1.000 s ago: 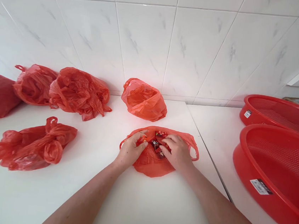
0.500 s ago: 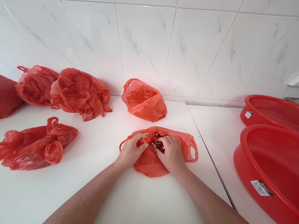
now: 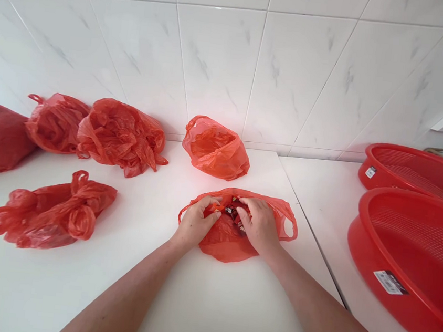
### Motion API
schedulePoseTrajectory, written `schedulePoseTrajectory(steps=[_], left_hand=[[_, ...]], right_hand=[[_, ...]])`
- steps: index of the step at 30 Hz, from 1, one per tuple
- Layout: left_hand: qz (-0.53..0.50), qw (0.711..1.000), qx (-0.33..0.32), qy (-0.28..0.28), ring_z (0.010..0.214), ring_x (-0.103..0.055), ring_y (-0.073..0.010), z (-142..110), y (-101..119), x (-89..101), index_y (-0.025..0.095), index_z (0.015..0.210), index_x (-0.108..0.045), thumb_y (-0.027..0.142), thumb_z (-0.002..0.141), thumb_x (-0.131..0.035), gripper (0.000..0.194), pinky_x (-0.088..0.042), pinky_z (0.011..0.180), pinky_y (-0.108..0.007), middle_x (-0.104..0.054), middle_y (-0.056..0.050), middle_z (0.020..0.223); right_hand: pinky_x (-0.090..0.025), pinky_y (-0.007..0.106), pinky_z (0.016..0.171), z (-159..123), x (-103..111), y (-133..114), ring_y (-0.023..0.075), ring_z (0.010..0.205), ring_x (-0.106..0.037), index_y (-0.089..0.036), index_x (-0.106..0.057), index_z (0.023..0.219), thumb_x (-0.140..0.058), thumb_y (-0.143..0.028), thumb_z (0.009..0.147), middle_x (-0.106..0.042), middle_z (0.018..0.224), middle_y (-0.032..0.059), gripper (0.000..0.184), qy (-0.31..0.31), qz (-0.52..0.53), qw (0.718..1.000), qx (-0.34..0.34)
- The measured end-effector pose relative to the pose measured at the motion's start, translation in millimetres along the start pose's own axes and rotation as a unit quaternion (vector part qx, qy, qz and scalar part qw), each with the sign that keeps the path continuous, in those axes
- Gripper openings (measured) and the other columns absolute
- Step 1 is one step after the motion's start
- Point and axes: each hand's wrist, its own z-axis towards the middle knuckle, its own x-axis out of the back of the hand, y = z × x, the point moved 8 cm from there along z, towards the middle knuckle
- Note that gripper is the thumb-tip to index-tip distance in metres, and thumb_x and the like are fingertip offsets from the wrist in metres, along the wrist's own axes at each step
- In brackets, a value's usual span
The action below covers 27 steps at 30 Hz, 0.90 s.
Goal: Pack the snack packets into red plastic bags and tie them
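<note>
A red plastic bag (image 3: 228,248) lies with its mouth spread wide in front of me, small dark-and-red wrapped packets (image 3: 230,211) showing inside. My left hand (image 3: 197,220) is at the bag's left side, thumb and fingers closed about a small orange-red packet (image 3: 217,208), partly hidden by the fingers. On the right side of the opening, my right hand (image 3: 259,224) rests over the packets with its thumb apart from the fingers. Its fingertips are partly hidden, and nothing is plainly held there. A loop handle (image 3: 291,227) of the bag sticks out beyond that hand.
Behind the bag, another red bag (image 3: 217,152) stands open against the tiled wall. More crumpled red bags (image 3: 120,134) sit at the left, with a knotted one (image 3: 56,212) nearer me. Two red plastic baskets (image 3: 371,245) stand at the right, past a seam in the white tabletop.
My right hand has shifted slightly right and its thumb has lifted away, so more of the dark packets shows. My left hand keeps its place. The view has shifted a little.
</note>
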Motion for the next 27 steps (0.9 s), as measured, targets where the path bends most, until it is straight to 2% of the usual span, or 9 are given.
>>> schedulePoseTrajectory(steps=[3,5,10,14,17,21,24,27], left_hand=[[0.006,1.000,0.000,0.003,0.111,-0.057,-0.0174,0.4,-1.0,0.3,0.029,0.095,-0.058,0.030,0.080,-0.054,0.015,-0.044,0.096,-0.033,-0.062,0.004,0.122],[0.007,1.000,0.001,0.002,0.112,-0.056,-0.0172,0.5,-1.8,0.2,0.029,0.094,-0.058,0.030,0.080,-0.054,0.014,-0.044,0.096,-0.033,-0.062,0.005,0.122],[0.002,1.000,0.005,-0.003,0.113,-0.056,-0.0171,0.2,-1.6,-0.5,0.029,0.094,-0.058,0.031,0.080,-0.053,0.015,-0.044,0.095,-0.032,-0.060,0.005,0.125],[0.009,1.000,0.000,0.008,0.113,-0.056,-0.0176,0.5,0.4,1.2,0.027,0.092,-0.058,0.029,0.080,-0.052,0.013,-0.043,0.096,-0.032,-0.060,0.003,0.124],[0.000,1.000,-0.010,0.016,0.111,-0.057,-0.0175,0.6,2.5,2.7,0.026,0.087,-0.056,0.028,0.080,-0.053,0.008,-0.043,0.096,-0.034,-0.062,0.002,0.122],[-0.027,0.999,-0.028,0.019,0.110,-0.058,-0.0179,-1.2,8.3,3.6,0.024,0.082,-0.054,0.028,0.079,-0.056,0.006,-0.042,0.096,-0.036,-0.063,0.000,0.119],[-0.065,0.997,-0.047,-0.005,0.111,-0.057,-0.0183,-3.3,13.9,-1.0,0.023,0.081,-0.053,0.027,0.077,-0.059,0.008,-0.043,0.096,-0.035,-0.063,-0.002,0.119],[-0.075,0.995,-0.046,-0.041,0.102,-0.061,-0.0166,-5.2,14.9,-8.9,0.023,0.081,-0.054,0.027,0.076,-0.060,0.008,-0.047,0.089,-0.032,-0.066,-0.001,0.109]], right_hand=[[-0.046,0.039,0.085,6.1,0.9,5.2,0.0206,0.093,-0.057,-0.022,-0.065,0.089,-0.043,-0.022,0.091,-0.065,0.096,0.0041,0.022,-0.006,-0.015,1.000,-0.001],[-0.047,0.039,0.085,7.9,-1.3,6.4,0.0209,0.095,-0.057,-0.023,-0.067,0.087,-0.044,-0.021,0.090,-0.064,0.100,0.0049,0.023,-0.017,-0.027,0.999,0.010],[-0.045,0.045,0.093,6.5,-10.8,5.9,0.0244,0.108,-0.053,-0.021,-0.061,0.114,-0.045,-0.019,0.088,-0.062,0.110,0.0071,0.030,-0.064,-0.035,0.997,0.038],[-0.044,0.042,0.097,5.6,9.1,2.4,0.0219,0.108,-0.054,-0.020,-0.063,0.107,-0.045,-0.020,0.089,-0.062,0.113,0.0073,0.026,0.003,0.050,0.999,0.012],[-0.050,0.037,0.088,1.8,21.6,2.3,0.0194,0.097,-0.060,-0.022,-0.063,0.094,-0.050,-0.026,0.087,-0.065,0.102,0.0053,0.015,0.024,0.165,0.984,-0.056],[-0.054,0.031,0.065,-8.6,8.9,5.6,0.0171,0.077,-0.062,-0.021,-0.059,0.093,-0.059,-0.033,0.081,-0.065,0.089,0.0039,0.016,-0.052,0.310,0.932,-0.180],[-0.053,0.030,0.067,-13.3,-4.0,-0.2,0.0154,0.076,-0.060,-0.021,-0.058,0.093,-0.062,-0.034,0.078,-0.064,0.086,0.0026,0.021,-0.112,0.354,0.908,-0.195],[-0.053,0.031,0.072,-14.3,-8.5,-5.5,0.0148,0.079,-0.059,-0.021,-0.056,0.092,-0.066,-0.030,0.074,-0.062,0.088,0.0013,0.023,-0.130,0.353,0.908,-0.184]])
